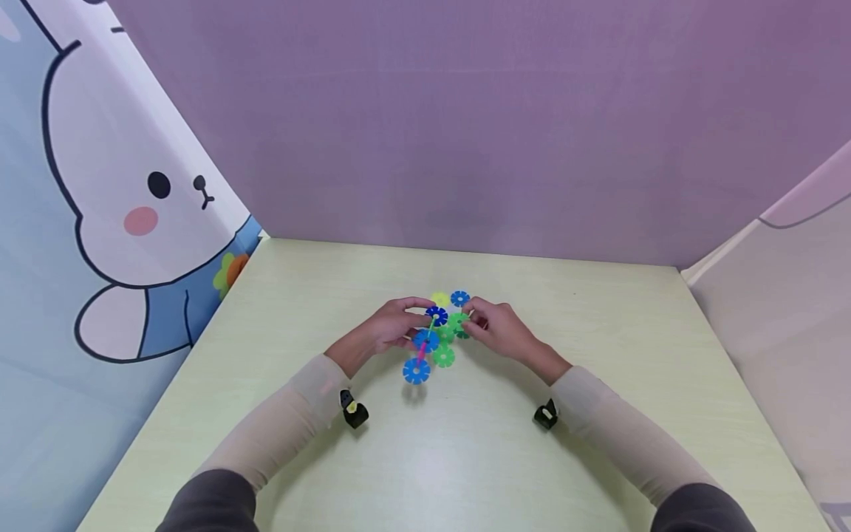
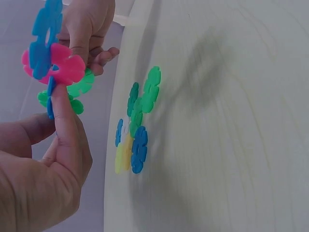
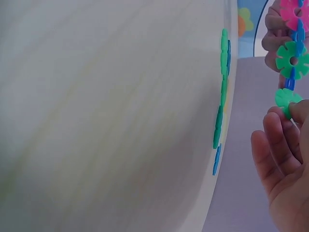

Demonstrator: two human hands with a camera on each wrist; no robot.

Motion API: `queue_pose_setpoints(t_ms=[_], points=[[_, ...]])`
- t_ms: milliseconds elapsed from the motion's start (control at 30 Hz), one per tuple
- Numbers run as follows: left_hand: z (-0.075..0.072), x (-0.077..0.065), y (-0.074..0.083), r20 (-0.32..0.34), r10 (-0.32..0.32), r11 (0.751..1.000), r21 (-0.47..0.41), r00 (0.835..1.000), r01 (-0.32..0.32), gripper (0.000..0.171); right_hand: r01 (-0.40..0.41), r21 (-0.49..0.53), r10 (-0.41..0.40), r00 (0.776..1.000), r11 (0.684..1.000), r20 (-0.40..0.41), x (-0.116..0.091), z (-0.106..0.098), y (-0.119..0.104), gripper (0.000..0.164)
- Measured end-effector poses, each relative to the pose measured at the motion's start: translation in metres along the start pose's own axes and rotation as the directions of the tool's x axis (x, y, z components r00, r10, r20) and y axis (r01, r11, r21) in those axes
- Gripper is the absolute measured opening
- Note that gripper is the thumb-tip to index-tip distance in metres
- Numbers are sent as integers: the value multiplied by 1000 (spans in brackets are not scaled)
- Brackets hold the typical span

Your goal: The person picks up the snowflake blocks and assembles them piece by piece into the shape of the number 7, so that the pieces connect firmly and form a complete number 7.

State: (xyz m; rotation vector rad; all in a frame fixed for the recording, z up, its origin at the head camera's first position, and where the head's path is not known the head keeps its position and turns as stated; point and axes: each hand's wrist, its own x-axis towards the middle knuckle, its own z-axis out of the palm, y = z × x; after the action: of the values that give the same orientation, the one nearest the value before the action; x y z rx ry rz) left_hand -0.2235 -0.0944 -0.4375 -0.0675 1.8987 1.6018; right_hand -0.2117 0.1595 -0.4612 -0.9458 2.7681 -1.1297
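My left hand grips a chain of slotted plastic snowflake discs above the table. In that chain are a light blue disc at the near end, a pink disc, a green disc and a dark blue disc. Thumb and fingers of my right hand pinch another green disc right at the chain's dark blue end. In the right wrist view the other fingers of that hand are spread below the disc.
Under the hands lie several loose discs on the pale table, among them a yellow disc, a blue disc and a green disc. A purple curtain rises behind the table, and a rabbit-print cloth hangs at left.
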Motion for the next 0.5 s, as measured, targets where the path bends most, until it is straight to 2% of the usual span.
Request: queue_pose_setpoints(t_ms=[333, 500], points=[[2, -5, -1, 6, 17, 1000, 18, 1000, -17, 38, 46, -112, -52, 997, 993, -52, -2, 7, -11, 12], [3, -7, -1, -16, 16, 1000, -11, 1000, -16, 36, 66, -151, -78, 994, 986, -75, -2, 9, -16, 12]])
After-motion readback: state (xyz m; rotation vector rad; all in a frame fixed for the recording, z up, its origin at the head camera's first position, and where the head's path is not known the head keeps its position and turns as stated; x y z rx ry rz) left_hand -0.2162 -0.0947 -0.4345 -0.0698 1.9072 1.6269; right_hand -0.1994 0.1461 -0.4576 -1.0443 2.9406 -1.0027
